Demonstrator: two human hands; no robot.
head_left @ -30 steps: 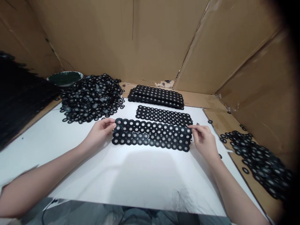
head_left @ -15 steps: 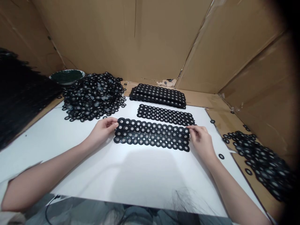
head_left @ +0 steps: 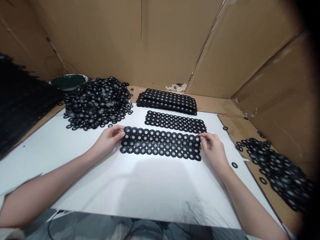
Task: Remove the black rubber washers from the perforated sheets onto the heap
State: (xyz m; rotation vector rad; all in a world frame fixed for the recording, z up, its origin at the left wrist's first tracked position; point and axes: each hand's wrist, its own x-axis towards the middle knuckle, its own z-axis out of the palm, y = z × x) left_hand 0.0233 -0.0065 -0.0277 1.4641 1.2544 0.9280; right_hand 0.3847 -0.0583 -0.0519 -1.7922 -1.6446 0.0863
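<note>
A panel of linked black rings (head_left: 160, 144), several rows deep, lies across the middle of the white table. My left hand (head_left: 111, 137) pinches its far left corner between thumb and fingers. At the far right corner, my right hand (head_left: 212, 146) grips the edge in the same way. The two upper rows look slightly raised from the lower two; whether they are one piece I cannot tell. Just behind lies a narrower ring panel (head_left: 175, 121), flat on the table. Farther back sits a stack of ring panels (head_left: 167, 101).
A heap of loose black rings (head_left: 97, 103) rises at the back left, beside a bowl of dark green material (head_left: 68, 82). More loose rings (head_left: 280, 170) cover the cardboard at right. Cardboard walls (head_left: 120, 43) enclose the white table (head_left: 155, 186). A dark mass (head_left: 22, 100) stands far left.
Both hands keep hold of the panel's corners. The raised rows sit slightly lower and nearer the lower rows. The whole view has shifted a little.
</note>
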